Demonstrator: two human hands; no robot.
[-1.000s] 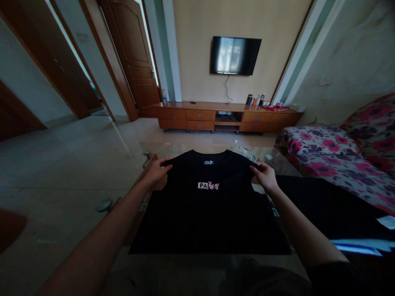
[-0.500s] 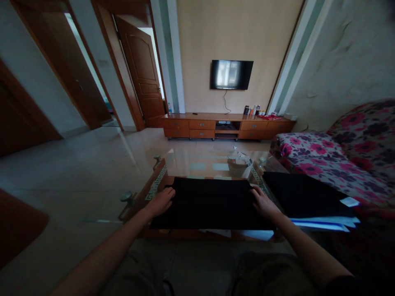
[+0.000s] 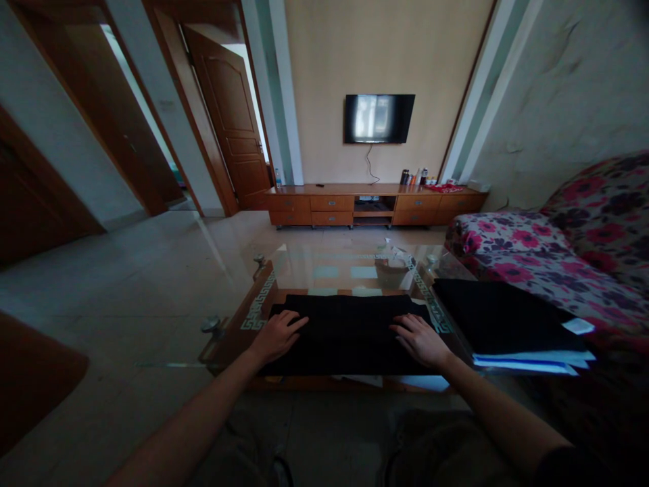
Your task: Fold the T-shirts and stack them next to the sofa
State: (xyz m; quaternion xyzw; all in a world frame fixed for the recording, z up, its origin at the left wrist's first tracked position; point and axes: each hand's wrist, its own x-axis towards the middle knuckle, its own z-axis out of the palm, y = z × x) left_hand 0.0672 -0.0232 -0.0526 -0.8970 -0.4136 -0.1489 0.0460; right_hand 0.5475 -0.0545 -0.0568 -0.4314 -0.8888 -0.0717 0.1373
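A folded black cloth, maybe a garment (image 3: 345,338), lies flat on the glass coffee table (image 3: 299,267) in front of me. My left hand (image 3: 278,336) rests on its left part with the fingers stretched out. On the right part lies my right hand (image 3: 420,339), fingers spread and pointing inward. Both palms face down, and neither hand grips the fabric. The exact kind of cloth is too dark to make out.
Right of the cloth sits a stack of folded black fabric (image 3: 507,318) over white and blue sheets. A flowered sofa (image 3: 527,257) stands beyond it. Across the floor are a low wooden TV cabinet (image 3: 329,205) and a wall television (image 3: 379,118).
Both hands have let go of the cloth's left and right edges and moved inward onto its top. Their fingers have straightened. The view has shifted slightly.
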